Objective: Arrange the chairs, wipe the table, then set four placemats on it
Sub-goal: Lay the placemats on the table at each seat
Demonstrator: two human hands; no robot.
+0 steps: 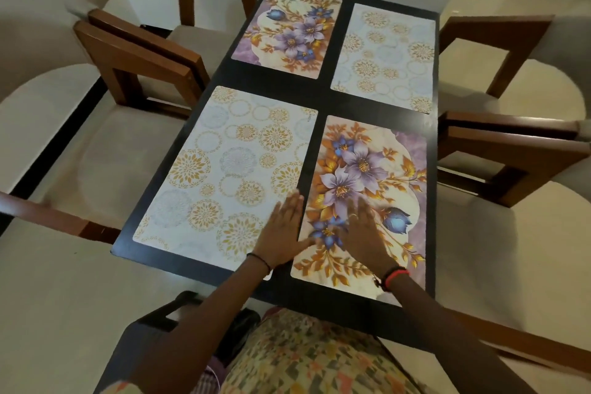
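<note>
Head view: by the tabletop's [323, 96] near edge, left hand [283, 227] lay on the circle placemat [217, 176], right hand [364, 230] on the floral placemat [383, 169], fingers straight.

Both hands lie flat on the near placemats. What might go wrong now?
The right hand rests on the near floral placemat, whose corner nears the table edge; a pull might slide it off. Its gap to the circle-pattern placemat under the left hand is narrow; a push might overlap them.
</note>
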